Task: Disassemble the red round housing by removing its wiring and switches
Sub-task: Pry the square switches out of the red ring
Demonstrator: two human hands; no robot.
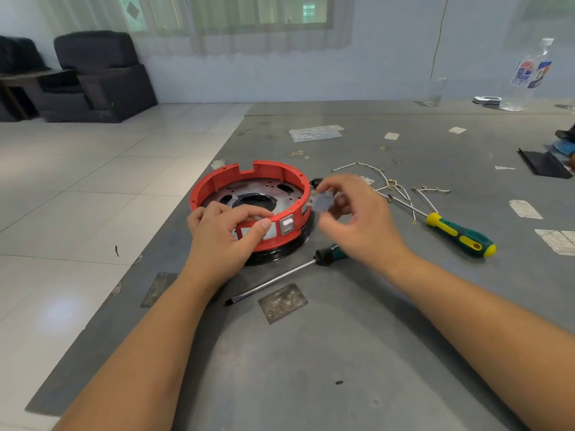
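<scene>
While red round plastic housing (249, 188) sits on grey mat (342, 353), near rim is gripped by left hand (224, 241); small grey switch (323, 203), blurred, is pinched by right hand (354, 222) just beside housing. White wiring (395, 186) lies further right.

The scene is evenly lit by soft daylight from the curtained window (258, 14) at 12 o'clock. A pale sheen is thrown on the floor tiles (62, 309) at 8 o'clock. Only faint shadows are cast. The right hand (351, 213) is smeared by motion blur. Straight lines are bent toward the edges by wide-angle distortion.
</scene>
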